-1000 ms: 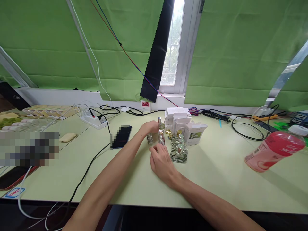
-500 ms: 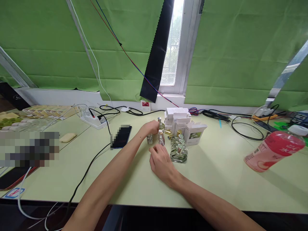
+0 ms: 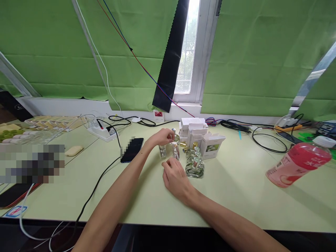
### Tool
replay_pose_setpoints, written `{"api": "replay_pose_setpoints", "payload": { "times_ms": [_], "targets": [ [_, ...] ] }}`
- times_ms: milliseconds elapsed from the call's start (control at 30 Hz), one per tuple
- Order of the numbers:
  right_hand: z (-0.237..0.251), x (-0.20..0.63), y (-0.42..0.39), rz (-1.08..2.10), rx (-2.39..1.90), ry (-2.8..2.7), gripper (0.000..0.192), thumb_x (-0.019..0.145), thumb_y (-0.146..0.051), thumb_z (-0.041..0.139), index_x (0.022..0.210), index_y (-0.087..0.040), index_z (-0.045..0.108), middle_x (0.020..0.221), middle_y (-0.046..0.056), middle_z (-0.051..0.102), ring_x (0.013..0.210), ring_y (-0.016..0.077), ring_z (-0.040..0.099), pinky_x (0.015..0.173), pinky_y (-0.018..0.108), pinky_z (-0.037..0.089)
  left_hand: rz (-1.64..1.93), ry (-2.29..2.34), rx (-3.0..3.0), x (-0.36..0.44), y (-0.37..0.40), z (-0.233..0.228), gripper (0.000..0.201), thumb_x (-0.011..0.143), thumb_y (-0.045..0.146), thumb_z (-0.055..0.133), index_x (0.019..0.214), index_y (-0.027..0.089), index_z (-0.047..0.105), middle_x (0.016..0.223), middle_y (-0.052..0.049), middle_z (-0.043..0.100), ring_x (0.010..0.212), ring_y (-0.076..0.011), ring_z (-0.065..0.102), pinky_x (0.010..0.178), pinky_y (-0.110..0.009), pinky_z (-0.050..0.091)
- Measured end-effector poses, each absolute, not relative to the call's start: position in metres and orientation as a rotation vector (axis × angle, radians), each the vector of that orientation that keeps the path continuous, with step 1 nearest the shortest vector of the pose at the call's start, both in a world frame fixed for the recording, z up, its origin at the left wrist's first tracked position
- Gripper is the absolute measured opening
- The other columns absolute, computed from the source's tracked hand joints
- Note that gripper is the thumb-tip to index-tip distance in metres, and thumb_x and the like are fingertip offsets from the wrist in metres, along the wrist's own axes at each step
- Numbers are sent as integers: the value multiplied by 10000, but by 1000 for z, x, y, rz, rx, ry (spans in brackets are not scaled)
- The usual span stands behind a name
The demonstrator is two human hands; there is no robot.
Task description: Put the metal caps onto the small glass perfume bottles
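Observation:
My left hand reaches over the small glass perfume bottles, fingers pinched together at the top of a silver-topped bottle. What the fingertips grip is hidden. Closer to me, my right hand rests on the table, its fingers curled at the foot of that bottle. Whether they hold it cannot be made out. Under my left wrist stands another clear bottle. A silver-capped bottle is just behind the fingertips. To the right, several perfume bottles stand in a row, with gold caps near them.
White cartons are stacked behind the bottles, with an open-flapped white box beside them. A phone lies left of my left forearm. A pink drink bottle stands at right. Cables and a power strip lie at left.
My left hand has shifted slightly left and its wrist has risen a little, uncovering more of the silver-topped bottle. The right hand has hardly moved.

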State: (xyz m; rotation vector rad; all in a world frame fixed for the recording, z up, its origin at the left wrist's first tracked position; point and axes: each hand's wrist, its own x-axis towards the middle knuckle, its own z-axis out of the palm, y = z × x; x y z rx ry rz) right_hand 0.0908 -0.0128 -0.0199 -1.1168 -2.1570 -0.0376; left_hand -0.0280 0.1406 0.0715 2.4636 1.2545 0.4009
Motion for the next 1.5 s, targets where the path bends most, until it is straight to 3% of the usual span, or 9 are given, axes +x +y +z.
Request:
{"api": "replay_pose_setpoints", "payload": {
  "times_ms": [167, 367, 533, 767, 900, 1067, 1200, 1367, 1500],
  "targets": [
    [-19, 91, -14, -24, -1053, -2175, 189, 860, -26, 442, 878, -167, 566, 895, 74, 529, 800, 192, 489, 718, 298, 459, 648, 1212, 2303, -40, 133, 62, 276, 776, 426, 633, 812, 161, 706, 786, -51, 698, 739, -179, 606, 678, -272, 466],
    [-11, 96, -15, -47, -905, -2259, 194, 874, -38, 418, 905, -165, 560, 883, 75, 530, 731, 173, 487, 647, 271, 436, 871, 1164, 2010, -54, 129, 48, 423, 754, 569, 676, 831, 154, 696, 798, -74, 698, 741, -191, 612, 653, -295, 477],
    [14, 108, -25, -121, -831, -2419, 177, 912, -67, 416, 854, -179, 539, 845, 53, 543, 680, 159, 497, 609, 272, 393, 983, 1102, 1755, -51, 124, 32, 489, 722, 629, 704, 821, 149, 693, 832, -106, 730, 820, -229, 671, 759, -354, 526],
    [56, 135, -34, -128, -1024, -2316, 178, 950, -113, 414, 873, -178, 560, 801, 37, 571, 665, 152, 530, 581, 269, 350, 1149, 1072, 1551, -31, 111, 26, 462, 718, 607, 730, 794, 154, 682, 858, -104, 742, 853, -229, 692, 833, -370, 538],
    [85, 157, -33, -26, -1364, -2128, 151, 956, -148, 436, 899, -173, 574, 838, 48, 618, 630, 148, 539, 601, 277, 368, 1248, 1093, 1499, -19, 107, 22, 445, 711, 589, 742, 795, 156, 684, 810, -94, 745, 826, -227, 698, 839, -375, 537],
    [112, 191, -24, 71, -1637, -2069, 310, 988, -414, 476, 806, -187, 581, 839, 73, 660, 731, 209, 609, 673, 317, 408, 1372, 1141, 1446, -9, 105, 14, 408, 775, 563, 695, 790, 156, 692, 825, -109, 754, 840, -237, 704, 828, -376, 531],
    [111, 211, -18, 274, -1650, -2184, 410, 876, -601, 598, 919, -194, 621, 959, 94, 689, 913, 274, 632, 702, 326, 437, 1441, 1171, 1420, -2, 101, 12, 390, 820, 548, 652, 763, 163, 670, 831, -101, 757, 841, -232, 705, 821, -358, 510],
    [101, 214, -14, 415, -1762, -2271, 476, 809, -584, 694, 1055, -185, 606, 1093, 119, 669, 1035, 302, 613, 782, 338, 461, 1466, 1201, 1413, 5, 93, 13, 402, 833, 564, 630, 766, 169, 661, 824, -97, 755, 819, -229, 696, 765, -331, 489],
    [95, 211, -11, 471, -1845, -2245, 532, 788, -553, 731, 1132, -182, 566, 1177, 131, 637, 1127, 315, 573, 856, 356, 459, 1458, 1209, 1462, 9, 88, 12, 441, 851, 589, 594, 743, 166, 660, 793, -89, 742, 649, -167, 623, 617, -283, 446]
  ]
}}
